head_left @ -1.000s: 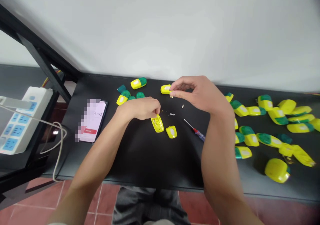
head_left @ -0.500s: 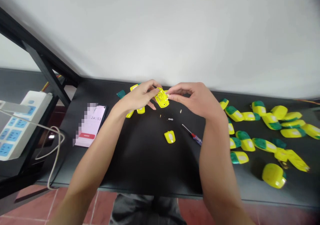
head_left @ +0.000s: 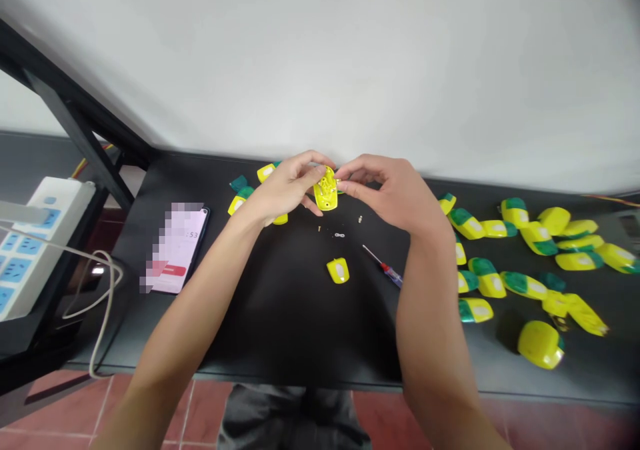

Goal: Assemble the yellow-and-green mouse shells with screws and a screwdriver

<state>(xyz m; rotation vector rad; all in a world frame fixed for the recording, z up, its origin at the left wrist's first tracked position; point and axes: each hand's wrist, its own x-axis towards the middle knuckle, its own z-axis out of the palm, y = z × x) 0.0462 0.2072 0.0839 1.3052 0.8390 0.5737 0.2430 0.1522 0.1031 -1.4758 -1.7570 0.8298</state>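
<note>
Gripping a bright yellow plastic shell point(head_left: 326, 190) up btwn both hands, hollow side facing up, molded posts & holes showing. L hand point(head_left: 285, 190) has fingers clamped on its left side; R hand point(head_left: 385, 193) has fingertips pinched together on its upper right edge. Shell's held over the far middle of a black tabletop point(head_left: 300, 317). Just below it: tiny metal screws point(head_left: 319, 229) & a small metal link point(head_left: 339, 235). Nearby, a yellow cover point(head_left: 338, 271) & a small screwdriver point(head_left: 385, 268) w/ red-blue handle. Yellow-green shells point(head_left: 520, 283) lie heaped to the right, a few more point(head_left: 239, 203) behind L hand. Phone point(head_left: 177, 250) on the left, screen partly pixelated. Further left, a power strip point(head_left: 30, 250) & white cable point(head_left: 95, 303). White wall point(head_left: 320, 70) behind, red tile floor point(head_left: 60, 403) below.
</note>
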